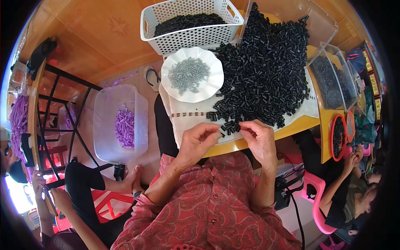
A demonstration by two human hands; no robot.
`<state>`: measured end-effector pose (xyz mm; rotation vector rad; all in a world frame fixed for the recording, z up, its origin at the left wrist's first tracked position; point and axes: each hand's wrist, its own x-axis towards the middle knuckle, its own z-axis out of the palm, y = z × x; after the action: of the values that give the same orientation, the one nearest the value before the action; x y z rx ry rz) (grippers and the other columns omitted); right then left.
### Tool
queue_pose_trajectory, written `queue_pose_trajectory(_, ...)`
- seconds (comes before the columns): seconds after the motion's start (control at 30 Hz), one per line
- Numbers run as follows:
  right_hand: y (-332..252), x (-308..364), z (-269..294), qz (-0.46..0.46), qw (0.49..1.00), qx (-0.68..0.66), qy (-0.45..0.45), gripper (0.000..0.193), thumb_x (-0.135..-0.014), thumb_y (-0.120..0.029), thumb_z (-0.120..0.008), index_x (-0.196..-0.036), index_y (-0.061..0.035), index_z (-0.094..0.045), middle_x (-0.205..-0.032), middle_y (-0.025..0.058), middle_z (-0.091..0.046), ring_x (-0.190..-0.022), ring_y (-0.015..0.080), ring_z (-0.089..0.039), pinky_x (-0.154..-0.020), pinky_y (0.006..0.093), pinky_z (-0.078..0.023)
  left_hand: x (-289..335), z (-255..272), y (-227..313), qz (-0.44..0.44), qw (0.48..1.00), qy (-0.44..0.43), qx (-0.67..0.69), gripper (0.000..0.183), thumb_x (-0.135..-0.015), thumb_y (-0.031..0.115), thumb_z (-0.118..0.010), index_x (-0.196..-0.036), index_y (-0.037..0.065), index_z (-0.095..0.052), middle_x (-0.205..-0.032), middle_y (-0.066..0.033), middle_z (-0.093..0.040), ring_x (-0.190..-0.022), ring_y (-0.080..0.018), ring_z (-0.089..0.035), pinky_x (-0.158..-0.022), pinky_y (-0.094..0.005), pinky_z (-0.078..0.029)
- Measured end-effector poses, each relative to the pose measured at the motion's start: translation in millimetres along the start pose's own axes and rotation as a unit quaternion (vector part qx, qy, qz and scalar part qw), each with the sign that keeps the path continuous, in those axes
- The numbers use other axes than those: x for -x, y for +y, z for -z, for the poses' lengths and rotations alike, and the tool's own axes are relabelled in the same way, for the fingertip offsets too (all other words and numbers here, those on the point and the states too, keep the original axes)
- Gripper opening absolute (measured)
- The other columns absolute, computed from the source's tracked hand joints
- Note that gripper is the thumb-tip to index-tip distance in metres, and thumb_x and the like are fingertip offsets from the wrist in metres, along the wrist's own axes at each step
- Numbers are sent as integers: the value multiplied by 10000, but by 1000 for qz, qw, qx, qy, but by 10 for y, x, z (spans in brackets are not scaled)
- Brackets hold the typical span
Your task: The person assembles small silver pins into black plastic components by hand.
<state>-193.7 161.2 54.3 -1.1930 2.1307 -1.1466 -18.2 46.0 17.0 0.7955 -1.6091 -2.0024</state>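
Note:
Both my hands are at the near edge of the cloth-covered yellow table, facing each other. My left hand (198, 143) is closed, thumb and index finger pinched; what is between the tips is too small to make out. With fingertips pinched, my right hand (259, 139) is closed on a small black piece (237, 127). Just beyond the fingers spreads a large heap of short black tube-like pieces (266, 66). To the left of this heap stands a white scalloped plate (168, 86) holding many small clear pieces.
A white perforated basket (191, 37) of black pieces stands at the back. On the right are a clear bin (352, 89) and a red-rimmed tray (333, 146). A translucent tub (102, 125) with purple strips lies on the left. Other people sit at both sides.

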Motion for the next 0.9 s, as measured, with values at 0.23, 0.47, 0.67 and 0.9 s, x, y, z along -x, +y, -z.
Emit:
queue_pose_trajectory(0.23, 75, 12, 21, -20, 992, -59, 113, 194, -819, 83, -630, -999, 24, -672, -847, 42, -658, -718, 77, -600, -634, 203, -471, 85, -8, 79, -197, 936, -83, -281, 195, -764, 109, -733, -944, 52, -683, -846, -87, -591, -685, -216, -624, -607, -313, -509)
queue_pose_trajectory(0.47, 154, 45, 64, -36, 989, -32, 143, 160, -838, 54, -639, -989, 18, -674, -808, 19, -642, -673, 58, -576, -615, 193, -459, 126, -25, -17, -256, 876, -94, -398, 55, -760, 59, -632, -811, 42, -625, -858, -105, -543, -748, -279, -613, -630, -373, -510)
queue_pose_trajectory(0.67, 131, 79, 32, -32, 988, -45, 144, 109, -807, 33, -671, -915, 25, -667, -801, 75, -648, -650, 91, -580, -583, 231, -466, 148, -54, 7, -255, 851, -87, -450, 50, -760, 48, -610, -804, 36, -589, -837, -113, -519, -737, -290, -610, -624, -378, -508)
queue_pose_trajectory(0.9, 83, 100, -126, -4, 993, 94, 67, 143, -777, 54, -673, -911, 2, -670, -786, 73, -630, -619, 110, -565, -563, 232, -441, 134, -39, 3, -248, 864, -97, -427, 40, -789, 74, -616, -804, 43, -594, -835, -106, -516, -706, -296, -605, -625, -382, -502)
